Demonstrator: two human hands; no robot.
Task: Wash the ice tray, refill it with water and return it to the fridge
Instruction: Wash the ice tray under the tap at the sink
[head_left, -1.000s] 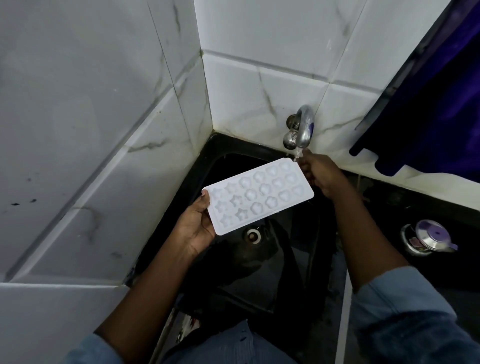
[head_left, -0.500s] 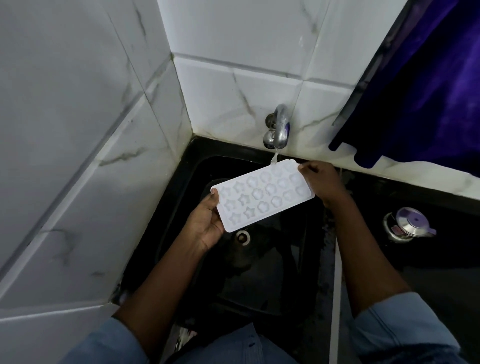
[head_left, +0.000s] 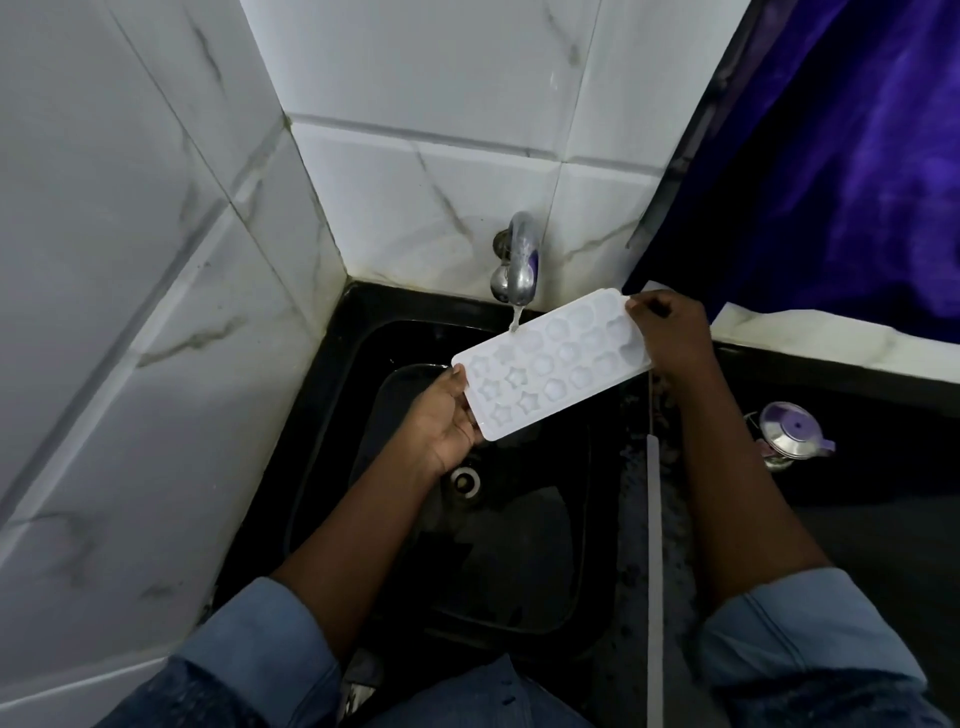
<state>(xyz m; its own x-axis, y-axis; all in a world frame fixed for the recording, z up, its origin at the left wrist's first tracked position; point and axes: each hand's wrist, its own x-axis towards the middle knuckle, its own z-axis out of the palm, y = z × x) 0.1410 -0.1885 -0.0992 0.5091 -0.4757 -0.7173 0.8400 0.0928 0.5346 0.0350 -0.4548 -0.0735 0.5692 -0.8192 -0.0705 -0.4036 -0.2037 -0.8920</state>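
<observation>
both hands, left hand (head_left: 441, 415) and right hand (head_left: 670, 338), grip the ice tray (head_left: 553, 366) over the sink (head_left: 332, 374); best kept level, sliding each row under the tap (head_left: 519, 265).

matt plastic ice tray (head_left: 553, 364), shiny metal tap (head_left: 519, 260)

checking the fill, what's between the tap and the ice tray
In the head view only a thin stream of water lies there, falling from the tap onto the far edge of the ice tray.
</observation>
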